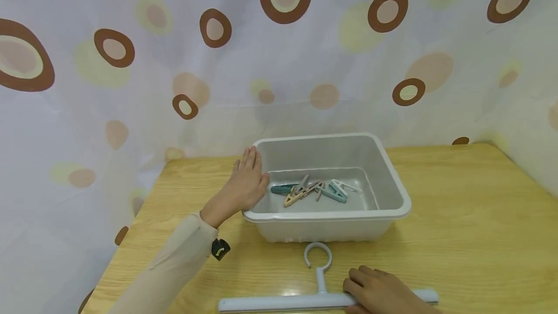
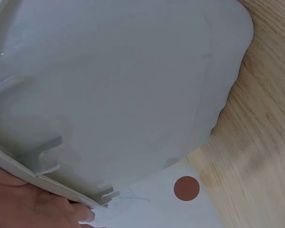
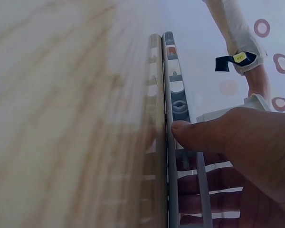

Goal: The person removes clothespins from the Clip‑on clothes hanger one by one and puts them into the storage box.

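Observation:
A pale grey plastic basin (image 1: 322, 229) stands on the table with several clothes pegs (image 1: 301, 190) lying in it, in teal, yellow, white and pinkish tones. My left hand (image 1: 246, 183) rests on the basin's left rim, fingers straight and pointing away from me. The left wrist view shows the basin's outer wall (image 2: 118, 95) with that hand at its rim. In front of the basin lies a pale blue hanger (image 1: 279, 303), its hook towards the basin. My right hand (image 1: 377, 290) grips the right part of its straight bar, thumb (image 3: 194, 135) on one side and fingers on the other.
A wooden table (image 1: 471, 227) lies under everything. Behind it hangs a white curtain (image 1: 244, 71) with brown and yellow circles, which also covers the left and right sides. A black band with a yellow mark (image 1: 220, 249) is on the left wrist.

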`<state>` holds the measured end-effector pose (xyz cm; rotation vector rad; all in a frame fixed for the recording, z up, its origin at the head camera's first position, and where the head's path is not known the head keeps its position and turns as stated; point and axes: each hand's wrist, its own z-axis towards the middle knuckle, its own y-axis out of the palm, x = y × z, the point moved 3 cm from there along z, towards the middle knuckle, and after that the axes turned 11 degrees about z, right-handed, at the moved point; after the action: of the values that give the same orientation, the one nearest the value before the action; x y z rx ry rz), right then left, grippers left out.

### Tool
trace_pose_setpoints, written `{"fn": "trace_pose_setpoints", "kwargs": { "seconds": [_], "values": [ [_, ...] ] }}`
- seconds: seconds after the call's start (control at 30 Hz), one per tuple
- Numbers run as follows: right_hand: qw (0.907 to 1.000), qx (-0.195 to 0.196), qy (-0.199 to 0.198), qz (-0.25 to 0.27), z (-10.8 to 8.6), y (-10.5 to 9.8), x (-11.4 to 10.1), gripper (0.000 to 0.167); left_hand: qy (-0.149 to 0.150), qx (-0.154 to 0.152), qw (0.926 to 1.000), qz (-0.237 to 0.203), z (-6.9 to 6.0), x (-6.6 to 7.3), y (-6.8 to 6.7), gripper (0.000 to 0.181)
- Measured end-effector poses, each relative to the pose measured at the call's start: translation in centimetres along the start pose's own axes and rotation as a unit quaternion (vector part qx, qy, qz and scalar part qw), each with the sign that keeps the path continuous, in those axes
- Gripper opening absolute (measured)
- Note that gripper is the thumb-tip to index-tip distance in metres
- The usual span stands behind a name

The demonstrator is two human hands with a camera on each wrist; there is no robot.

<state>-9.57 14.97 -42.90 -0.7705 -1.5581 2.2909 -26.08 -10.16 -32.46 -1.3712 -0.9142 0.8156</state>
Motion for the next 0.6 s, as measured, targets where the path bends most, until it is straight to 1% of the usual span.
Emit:
{"fn": "trace_pose_setpoints", "kwargs": {
  "seconds": [0.1,0.2,0.33,0.43,0.6],
  "values": [
    [0.9996,-0.017,0.015,0.016,0.14,0.24,0.02,0.027,0.0,-0.008,1.0,0.003,-0.16,-0.05,0.01,0.063],
    [0.9983,-0.028,0.036,0.036,0.11,0.27,-0.01,0.026,0.01,-0.008,0.9999,0.0,-0.03,-0.09,-0.04,0.063],
    [0.9972,-0.033,0.046,0.048,0.29,0.39,-0.11,0.025,0.023,-0.008,0.9997,-0.002,0.15,-0.44,0.02,0.063],
    [0.9963,-0.039,0.052,0.056,0.51,0.58,-0.18,0.026,0.027,-0.005,0.9996,-0.002,0.23,-0.66,0.09,0.063],
    [0.9931,-0.055,0.072,0.075,0.46,0.81,-0.27,0.026,0.026,-0.007,0.9996,-0.005,0.25,-0.56,0.3,0.064]
  ]
}}
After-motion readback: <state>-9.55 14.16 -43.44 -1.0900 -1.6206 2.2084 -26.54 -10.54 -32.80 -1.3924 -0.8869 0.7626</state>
